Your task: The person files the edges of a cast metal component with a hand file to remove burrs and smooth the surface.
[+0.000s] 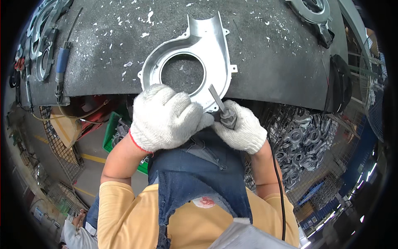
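Note:
A silvery metal scroll-shaped blower housing [215, 54], with a large round opening, lies on the dark worktable at its near edge. Its open spout points away from me. My left hand [168, 118], in a white knit glove, is closed over the housing's near left rim, the fingers curled. My right hand [242, 128], also gloved, grips a flat metal file [217, 98] by its grey handle. The file's blade slants up and left across the housing's near right rim. Where exactly its edge touches is hard to see.
White metal flakes lie scattered over the worktable [273, 62]. A blue-handled air tool [62, 62] and several castings [43, 58] lie at the left. Another housing [311, 12] is at the far right. Below stand a wire basket of castings [300, 141] and a green crate [111, 130]. A person [78, 232] is at lower left.

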Tool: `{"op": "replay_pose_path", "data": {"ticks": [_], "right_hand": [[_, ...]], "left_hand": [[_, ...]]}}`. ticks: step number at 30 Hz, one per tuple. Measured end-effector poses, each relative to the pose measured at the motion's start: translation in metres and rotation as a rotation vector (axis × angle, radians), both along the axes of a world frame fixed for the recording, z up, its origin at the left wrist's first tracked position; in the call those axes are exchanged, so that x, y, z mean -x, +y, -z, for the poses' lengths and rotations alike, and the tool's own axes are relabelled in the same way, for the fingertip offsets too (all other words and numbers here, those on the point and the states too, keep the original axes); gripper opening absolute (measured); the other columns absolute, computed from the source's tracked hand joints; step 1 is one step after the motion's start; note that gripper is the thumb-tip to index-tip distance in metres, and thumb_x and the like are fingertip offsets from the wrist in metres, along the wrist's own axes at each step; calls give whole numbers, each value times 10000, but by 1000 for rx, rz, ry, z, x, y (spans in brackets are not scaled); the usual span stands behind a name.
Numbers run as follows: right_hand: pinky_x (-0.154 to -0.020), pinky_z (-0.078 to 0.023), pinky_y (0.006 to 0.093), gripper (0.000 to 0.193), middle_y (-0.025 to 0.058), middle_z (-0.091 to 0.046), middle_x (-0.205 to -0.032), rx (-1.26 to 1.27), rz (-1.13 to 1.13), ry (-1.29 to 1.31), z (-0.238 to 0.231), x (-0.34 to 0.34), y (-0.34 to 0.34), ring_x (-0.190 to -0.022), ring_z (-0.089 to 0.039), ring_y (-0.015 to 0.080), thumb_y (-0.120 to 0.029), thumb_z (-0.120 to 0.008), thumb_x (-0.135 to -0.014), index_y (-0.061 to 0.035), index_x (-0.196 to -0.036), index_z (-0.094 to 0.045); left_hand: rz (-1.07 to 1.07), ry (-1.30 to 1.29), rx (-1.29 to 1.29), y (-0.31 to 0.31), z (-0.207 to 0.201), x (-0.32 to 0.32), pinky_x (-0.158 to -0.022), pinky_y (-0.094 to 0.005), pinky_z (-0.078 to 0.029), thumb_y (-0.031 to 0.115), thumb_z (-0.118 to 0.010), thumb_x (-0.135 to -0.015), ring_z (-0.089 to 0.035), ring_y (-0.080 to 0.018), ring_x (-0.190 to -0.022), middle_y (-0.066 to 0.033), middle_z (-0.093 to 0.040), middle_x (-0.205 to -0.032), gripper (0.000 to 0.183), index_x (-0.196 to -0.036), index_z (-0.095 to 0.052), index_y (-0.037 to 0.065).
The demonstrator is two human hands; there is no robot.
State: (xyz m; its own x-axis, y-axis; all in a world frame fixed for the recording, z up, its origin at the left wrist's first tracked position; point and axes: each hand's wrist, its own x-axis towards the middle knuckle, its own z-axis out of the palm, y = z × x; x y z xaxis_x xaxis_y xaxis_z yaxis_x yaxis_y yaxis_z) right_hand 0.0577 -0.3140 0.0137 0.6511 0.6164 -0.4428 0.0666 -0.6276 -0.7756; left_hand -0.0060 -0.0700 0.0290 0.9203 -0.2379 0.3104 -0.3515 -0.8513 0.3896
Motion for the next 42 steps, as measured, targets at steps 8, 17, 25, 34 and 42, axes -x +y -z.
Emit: {"op": "replay_pose_path", "data": {"ticks": [8, 17, 25, 34, 42], "right_hand": [[-714, -644, 408, 275, 160, -777, -969, -66, 297, -510, 8, 26, 10, -811, -795, 359, -73, -829, -925, -81, -1161, -688], [-740, -641, 421, 310, 162, -777, -1014, -108, 175, -585, 9, 20, 8, -859, -790, 369, -59, -836, -878, -45, -1155, -699], [-764, -637, 413, 307, 152, -788, -1052, -229, -62, 181, 13, 8, -12, -868, -794, 383, -141, -872, -878, -75, -1136, -718], [-726, -631, 404, 284, 103, -776, -980, -33, 81, -566, 8, 27, 8, -813, -783, 318, -63, -833, -860, -97, -1111, -705], [-737, -640, 422, 257, 140, -781, -995, -48, 172, -521, 1, 25, 12, -866, -794, 346, -34, -802, -879, -77, -1116, -713]], "left_hand": [[-147, 61, 34, -15, -14, 5, -642, -442, -487, 312, -941, -750, -650, -296, -686, -59, -634, -761, 303, -909, -762, 126], [-116, 19, 83, -26, -22, -5, -597, -445, -467, 333, -905, -808, -623, -302, -638, -69, -600, -726, 299, -843, -703, 116], [-72, 24, 103, -13, -18, 6, -628, -461, -475, 303, -934, -709, -613, -309, -671, -61, -583, -759, 324, -849, -707, 119], [-163, 20, 96, -18, -20, 2, -585, -395, -466, 387, -973, -720, -640, -235, -604, -1, -686, -709, 308, -739, -755, 170], [-182, 19, 57, -15, -19, -3, -558, -399, -438, 418, -993, -681, -572, -236, -563, 0, -565, -625, 415, -645, -654, 181]]}}
